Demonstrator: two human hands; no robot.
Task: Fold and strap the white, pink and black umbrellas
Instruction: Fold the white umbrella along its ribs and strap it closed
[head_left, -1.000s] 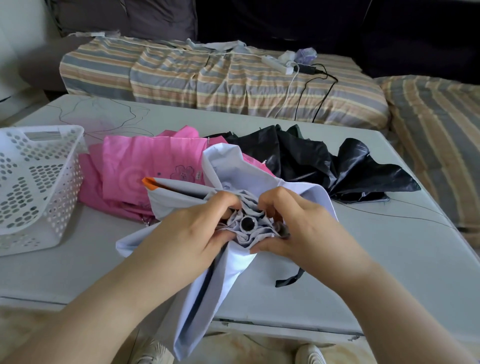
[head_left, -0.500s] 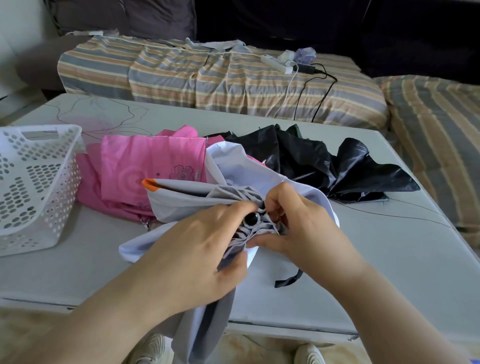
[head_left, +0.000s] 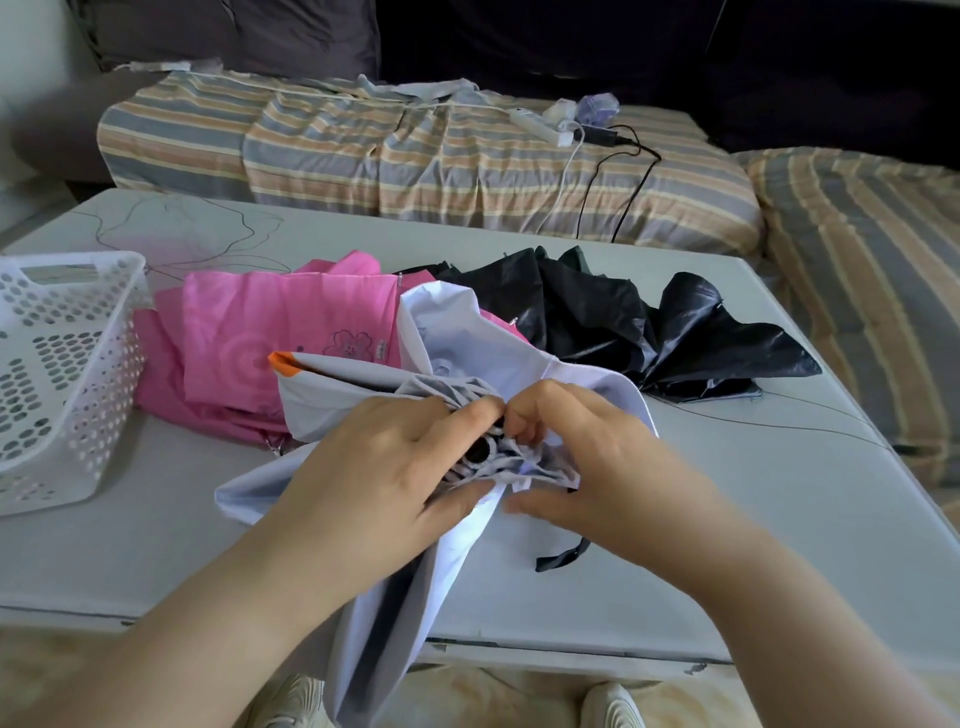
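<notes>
- We are closing our left hand (head_left: 384, 467) further over the white umbrella (head_left: 524, 364), fingers curling round its gathered top, now nearly hiding the black tip (head_left: 477, 453).
- Our right hand (head_left: 587, 457) is pinching pleats beside it, at the table (head_left: 779, 545) edge.
- We are still folding; strapping looks yet to come.

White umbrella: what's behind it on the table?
Behind the white umbrella lie the pink umbrella and the black umbrella, both unfolded on the table. Its canopy covers where their edges meet, and both hands hide its gathered centre.
</notes>
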